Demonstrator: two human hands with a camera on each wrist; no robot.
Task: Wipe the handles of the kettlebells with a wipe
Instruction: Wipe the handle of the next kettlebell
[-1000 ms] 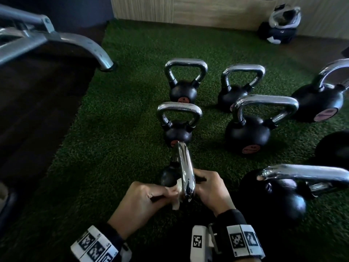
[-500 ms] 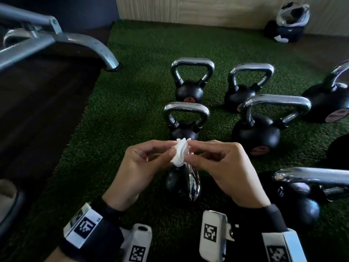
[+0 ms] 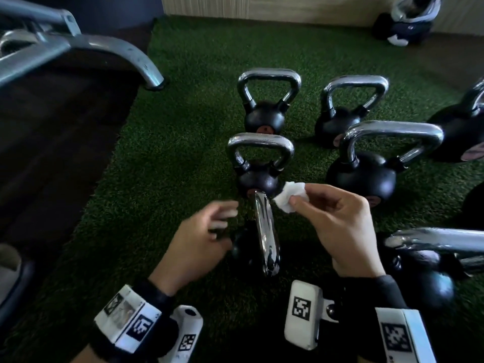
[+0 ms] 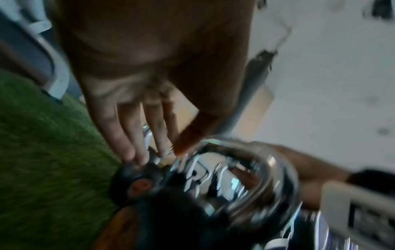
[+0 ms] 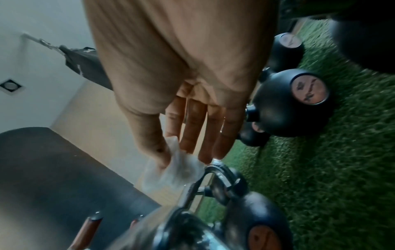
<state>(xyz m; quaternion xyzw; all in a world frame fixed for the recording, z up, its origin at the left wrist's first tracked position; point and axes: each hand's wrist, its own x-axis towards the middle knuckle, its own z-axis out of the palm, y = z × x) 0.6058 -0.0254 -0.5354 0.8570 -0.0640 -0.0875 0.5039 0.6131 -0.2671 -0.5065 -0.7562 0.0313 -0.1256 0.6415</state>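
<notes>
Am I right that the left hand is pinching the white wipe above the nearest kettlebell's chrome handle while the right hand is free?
Not quite: the hands are swapped. The right hand pinches the white wipe above the nearest kettlebell's chrome handle, and the left hand is free, its fingers loose beside that handle. The head view shows this, and the right wrist view confirms the pinch.

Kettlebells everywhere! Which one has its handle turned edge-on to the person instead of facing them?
The nearest small kettlebell, between the left hand and right hand. The others show open handle loops.
</notes>
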